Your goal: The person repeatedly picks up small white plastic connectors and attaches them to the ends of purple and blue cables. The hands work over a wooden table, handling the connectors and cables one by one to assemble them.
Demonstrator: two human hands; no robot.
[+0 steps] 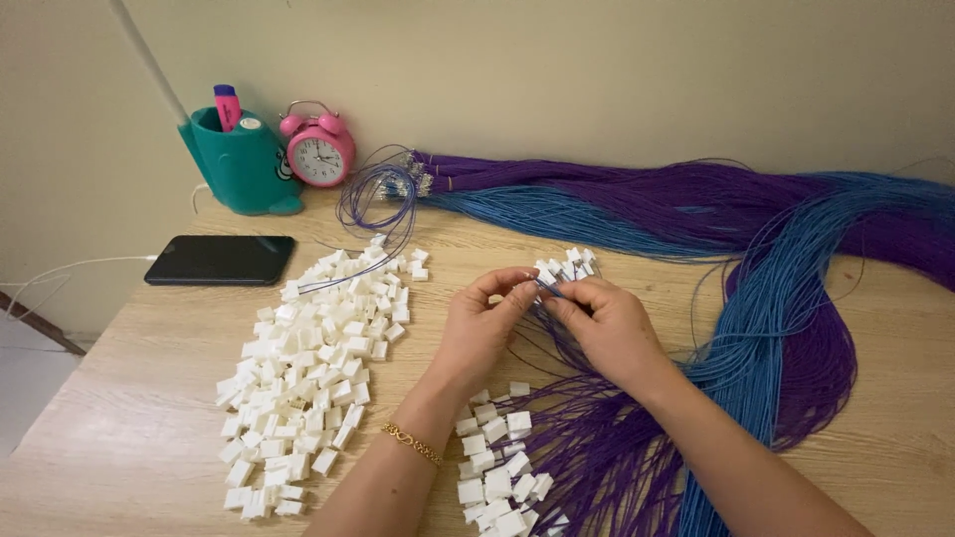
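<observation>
Your left hand (484,323) and right hand (604,323) meet over the middle of the wooden table (139,418), fingertips touching each other. Left thumb and forefinger are pressed together, pinching a small white connector (544,277) at its near edge. Right fingers are curled and pinched on a thin blue wire (553,290) just at that connector (whether the wire tip is inside the housing, cannot tell, too small). A gold bracelet (412,444) sits on your left wrist.

Just beyond your fingertips lies a small cluster of white connectors (572,261) with wires attached. Below your hands, between the forearms, another group of wired connectors (495,467) lies on the table, purple wires (597,447) fanning out from them under your right forearm.

Left of your hands, a big loose pile of white plastic housings (313,368) spreads across the table, well apart from the left hand. A loop of thin wire (378,199) lies at the pile's far end.

Along the back, long bundles of purple and blue wire (696,204) run to the right and curve down the right side of the table (blue strands (766,338) over purple there).

Far left: black phone (220,260) lying flat with a white cable (70,268) plugged in, teal pen holder (239,159) with a pink highlighter (228,104) in it, pink alarm clock (319,149) just beside the holder, against the wall.
</observation>
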